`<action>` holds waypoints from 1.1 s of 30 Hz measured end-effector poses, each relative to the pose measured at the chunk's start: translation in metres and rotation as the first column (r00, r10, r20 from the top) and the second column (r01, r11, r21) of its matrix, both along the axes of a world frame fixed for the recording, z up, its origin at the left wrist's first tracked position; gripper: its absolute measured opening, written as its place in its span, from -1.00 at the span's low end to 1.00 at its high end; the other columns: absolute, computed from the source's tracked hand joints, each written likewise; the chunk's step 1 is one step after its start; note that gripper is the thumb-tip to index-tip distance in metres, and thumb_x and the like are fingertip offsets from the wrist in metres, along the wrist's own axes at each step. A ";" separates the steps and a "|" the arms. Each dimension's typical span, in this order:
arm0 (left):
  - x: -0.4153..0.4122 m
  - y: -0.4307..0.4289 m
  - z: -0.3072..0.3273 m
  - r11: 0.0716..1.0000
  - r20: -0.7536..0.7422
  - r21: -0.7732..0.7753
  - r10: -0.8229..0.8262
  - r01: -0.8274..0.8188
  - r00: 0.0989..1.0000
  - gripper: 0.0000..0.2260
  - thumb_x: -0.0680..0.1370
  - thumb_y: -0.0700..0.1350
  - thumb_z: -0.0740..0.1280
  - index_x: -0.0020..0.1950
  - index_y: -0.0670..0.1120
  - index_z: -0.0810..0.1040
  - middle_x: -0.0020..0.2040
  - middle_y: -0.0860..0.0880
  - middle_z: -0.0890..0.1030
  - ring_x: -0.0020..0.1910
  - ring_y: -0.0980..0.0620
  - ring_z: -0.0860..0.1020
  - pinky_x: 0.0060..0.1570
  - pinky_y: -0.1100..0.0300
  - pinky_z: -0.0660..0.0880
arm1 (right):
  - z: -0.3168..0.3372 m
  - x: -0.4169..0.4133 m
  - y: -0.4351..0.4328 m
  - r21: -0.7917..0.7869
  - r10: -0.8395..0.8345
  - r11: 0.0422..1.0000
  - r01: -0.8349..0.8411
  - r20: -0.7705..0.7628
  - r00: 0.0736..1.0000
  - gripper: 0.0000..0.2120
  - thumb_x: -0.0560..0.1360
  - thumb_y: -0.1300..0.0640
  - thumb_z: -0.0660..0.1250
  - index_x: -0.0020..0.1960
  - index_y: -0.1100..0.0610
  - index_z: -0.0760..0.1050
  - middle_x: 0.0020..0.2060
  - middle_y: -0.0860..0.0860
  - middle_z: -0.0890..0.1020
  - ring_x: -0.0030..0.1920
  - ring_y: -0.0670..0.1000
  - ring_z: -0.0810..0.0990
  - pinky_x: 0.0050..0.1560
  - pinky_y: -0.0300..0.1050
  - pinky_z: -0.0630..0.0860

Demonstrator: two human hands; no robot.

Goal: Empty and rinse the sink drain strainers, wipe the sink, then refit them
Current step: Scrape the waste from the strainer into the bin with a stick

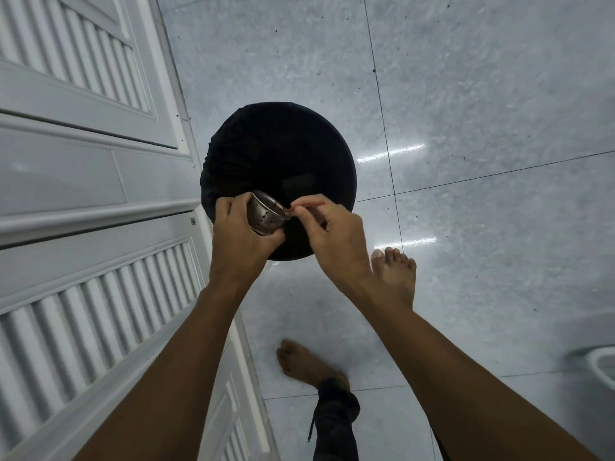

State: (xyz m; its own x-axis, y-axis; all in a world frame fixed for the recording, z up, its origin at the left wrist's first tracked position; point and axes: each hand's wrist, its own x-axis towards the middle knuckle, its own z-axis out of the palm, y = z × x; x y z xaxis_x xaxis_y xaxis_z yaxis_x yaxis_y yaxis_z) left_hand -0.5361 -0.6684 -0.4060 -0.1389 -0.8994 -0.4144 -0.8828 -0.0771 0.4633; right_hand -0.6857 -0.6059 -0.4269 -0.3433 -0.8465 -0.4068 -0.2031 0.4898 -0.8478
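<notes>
Looking straight down at black-lined bin on grey tiled floor, close beside white louvred cabinet doors. Steel strainer held in the air over bin's near rim, tilted, perforated wall facing camera, mouth turned toward the right. Left hand wrapped round strainer from the left, fingers curled over its far side, thumb under its lower edge. Right hand just beside strainer's rim, thumb and forefinger pinched narrow on a thin red scrap that meets the rim; other fingers curled in loosely. Cannot tell whether scrap is attached to strainer or loose. Bin's contents too dark to make out. Both forearms bare, reaching in from bottom edge. Bare right foot on floor near bin's near-right side, bare left foot further back, dark trouser leg above it. White curved object cut off at right edge.
</notes>
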 end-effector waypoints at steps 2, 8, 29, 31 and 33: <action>-0.001 0.002 0.000 1.000 0.008 0.005 0.009 -0.009 1.000 -0.32 0.39 -0.05 0.62 0.44 -0.13 0.45 0.31 -0.11 0.44 0.17 0.10 0.40 -0.07 0.53 0.33 | -0.005 -0.005 -0.002 0.024 -0.072 0.997 0.075 -0.082 0.994 -0.82 0.65 -0.03 0.31 0.20 -0.07 0.60 -0.03 -0.10 0.70 -0.01 -0.09 0.64 -0.02 -0.16 0.66; 0.006 0.000 -0.002 0.999 0.004 0.000 0.041 -0.041 0.999 -0.33 0.37 -0.05 0.63 0.42 -0.13 0.47 0.29 -0.11 0.45 0.21 0.00 0.49 0.08 0.35 0.46 | 0.002 -0.015 0.001 0.004 -0.090 0.996 0.090 -0.003 0.996 -0.82 0.64 -0.01 0.32 0.18 -0.01 0.62 -0.05 -0.11 0.70 -0.01 -0.12 0.66 -0.03 -0.23 0.64; 0.007 0.003 -0.004 1.000 0.016 0.003 0.012 -0.012 1.000 -0.31 0.36 -0.11 0.63 0.42 -0.10 0.44 0.29 -0.10 0.40 0.16 0.12 0.38 -0.07 0.57 0.32 | -0.002 -0.017 -0.004 0.089 -0.129 0.986 0.142 -0.143 0.981 -0.83 0.65 -0.01 0.31 0.16 0.00 0.62 -0.11 -0.10 0.71 -0.12 -0.14 0.66 -0.08 -0.19 0.66; 0.010 0.003 -0.006 1.000 0.020 0.008 0.020 -0.020 1.000 -0.32 0.36 -0.12 0.64 0.42 -0.11 0.44 0.30 -0.11 0.40 0.17 0.11 0.38 -0.04 0.57 0.31 | -0.001 -0.023 -0.004 0.092 -0.165 0.980 0.178 -0.133 0.977 -0.83 0.64 -0.01 0.32 0.15 0.01 0.62 -0.10 -0.12 0.70 -0.12 -0.16 0.64 -0.06 -0.25 0.64; 0.009 0.004 -0.008 1.000 0.017 0.006 0.022 -0.022 1.000 -0.31 0.36 -0.12 0.64 0.42 -0.11 0.44 0.30 -0.12 0.40 0.19 0.09 0.40 -0.02 0.56 0.32 | 0.002 -0.020 -0.003 0.057 -0.116 0.991 0.120 -0.077 0.990 -0.85 0.64 0.00 0.33 0.14 -0.01 0.62 -0.10 -0.15 0.71 -0.09 -0.18 0.65 -0.06 -0.26 0.63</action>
State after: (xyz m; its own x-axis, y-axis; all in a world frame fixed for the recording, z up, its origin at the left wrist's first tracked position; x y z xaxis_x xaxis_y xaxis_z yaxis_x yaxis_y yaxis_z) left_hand -0.5273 -0.6646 -0.4140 -0.1125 -0.8994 -0.4223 -0.8885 -0.0992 0.4480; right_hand -0.7058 -0.6087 -0.4246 -0.4703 -0.7725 -0.4266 -0.2014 0.5646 -0.8004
